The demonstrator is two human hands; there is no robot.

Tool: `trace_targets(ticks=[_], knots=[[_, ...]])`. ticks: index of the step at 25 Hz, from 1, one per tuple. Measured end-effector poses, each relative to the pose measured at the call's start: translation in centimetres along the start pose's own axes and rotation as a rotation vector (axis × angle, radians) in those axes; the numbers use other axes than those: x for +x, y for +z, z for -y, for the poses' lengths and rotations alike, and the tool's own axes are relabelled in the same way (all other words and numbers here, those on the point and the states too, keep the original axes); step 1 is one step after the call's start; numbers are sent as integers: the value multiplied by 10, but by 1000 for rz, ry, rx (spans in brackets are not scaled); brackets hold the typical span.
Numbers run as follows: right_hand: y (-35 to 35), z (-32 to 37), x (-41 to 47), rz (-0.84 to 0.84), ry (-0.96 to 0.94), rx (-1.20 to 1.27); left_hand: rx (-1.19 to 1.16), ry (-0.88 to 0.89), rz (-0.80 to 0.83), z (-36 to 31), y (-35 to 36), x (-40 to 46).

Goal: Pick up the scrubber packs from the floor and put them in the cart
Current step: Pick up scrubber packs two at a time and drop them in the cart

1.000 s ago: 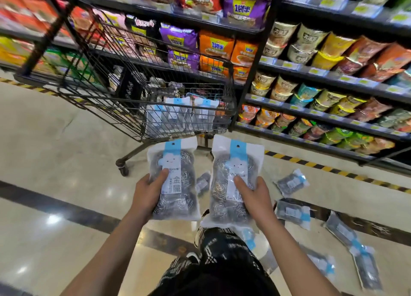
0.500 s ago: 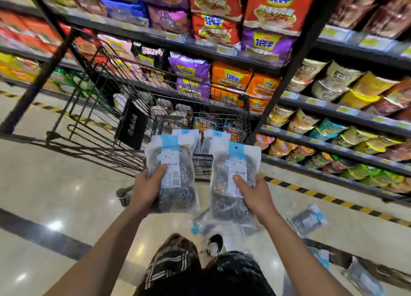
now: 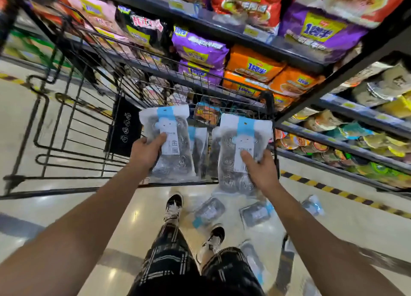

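My left hand [image 3: 145,151] grips a clear scrubber pack [image 3: 171,144] with a blue-and-white header, held upright over the basket of the black wire cart [image 3: 93,109]. My right hand [image 3: 261,171] holds a second scrubber pack [image 3: 240,144] at the cart's near right corner. More scrubber packs [image 3: 199,140] stand inside the cart between the two held ones. Several packs still lie on the floor: one [image 3: 208,211] by my feet, one [image 3: 256,213] beside it, another [image 3: 312,205] farther right.
Shelves of noodle bags [image 3: 200,51] and cup noodles [image 3: 333,144] rise right behind and to the right of the cart. A yellow-black striped line [image 3: 333,191] runs along the shelf base. My two shoes [image 3: 173,204] stand just before the cart.
Both hands rose and moved forward with their packs, from in front of the cart to over its basket. The view came closer to the cart and shelves.
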State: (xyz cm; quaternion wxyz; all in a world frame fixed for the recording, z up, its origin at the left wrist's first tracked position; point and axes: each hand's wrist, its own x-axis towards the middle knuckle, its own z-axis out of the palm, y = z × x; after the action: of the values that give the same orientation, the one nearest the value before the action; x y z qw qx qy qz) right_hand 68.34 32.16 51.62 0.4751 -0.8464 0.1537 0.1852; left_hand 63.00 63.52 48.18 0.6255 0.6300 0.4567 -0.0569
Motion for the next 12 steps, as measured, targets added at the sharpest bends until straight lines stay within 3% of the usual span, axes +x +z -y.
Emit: trace_targets(ticks=[4,12], knots=[[43,-15,66,0,73,-86,57,-113,41,17,2,72],[119,-106,159,98,187,-301,120,-307,39,140,25,183]])
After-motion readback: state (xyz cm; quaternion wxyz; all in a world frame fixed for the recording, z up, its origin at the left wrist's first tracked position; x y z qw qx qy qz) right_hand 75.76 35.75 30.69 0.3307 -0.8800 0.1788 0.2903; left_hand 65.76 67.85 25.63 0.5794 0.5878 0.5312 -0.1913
